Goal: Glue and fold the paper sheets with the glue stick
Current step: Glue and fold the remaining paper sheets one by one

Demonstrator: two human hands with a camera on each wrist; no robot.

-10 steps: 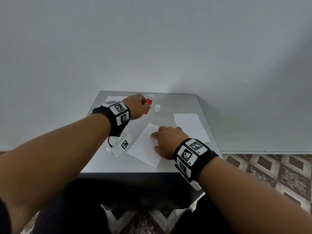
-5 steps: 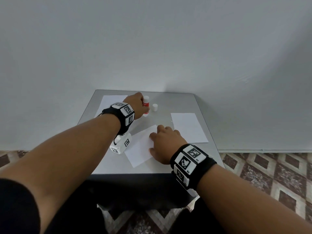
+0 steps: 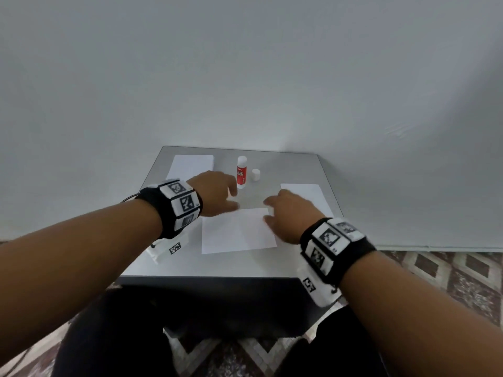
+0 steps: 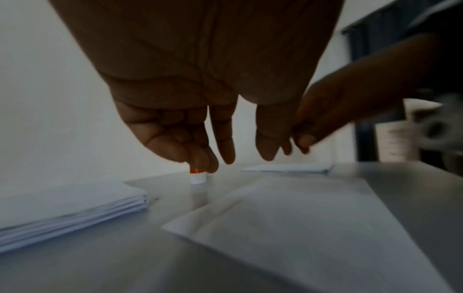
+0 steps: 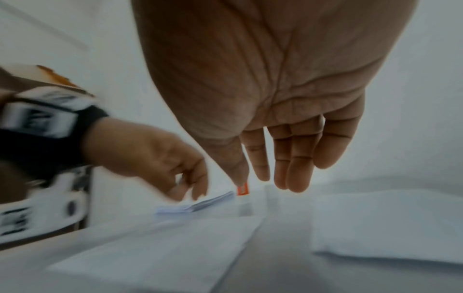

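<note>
Fingers [image 4: 225, 146] of left hand [image 3: 215, 194] and right hand [image 3: 288, 216] are held loosely extended, nothing gripped, over paper sheet [image 3: 236, 232] on tabletop [image 3: 288, 170]; glue stick [image 3: 241, 172] is stood upright, uncapped, beside cap [image 3: 255, 174]

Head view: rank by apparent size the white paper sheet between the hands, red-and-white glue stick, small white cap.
1. White paper sheet between the hands
2. Red-and-white glue stick
3. Small white cap

red-white glue stick [image 3: 241, 173], white sheet [image 3: 237, 231], grey table [image 3: 288, 170]
</note>
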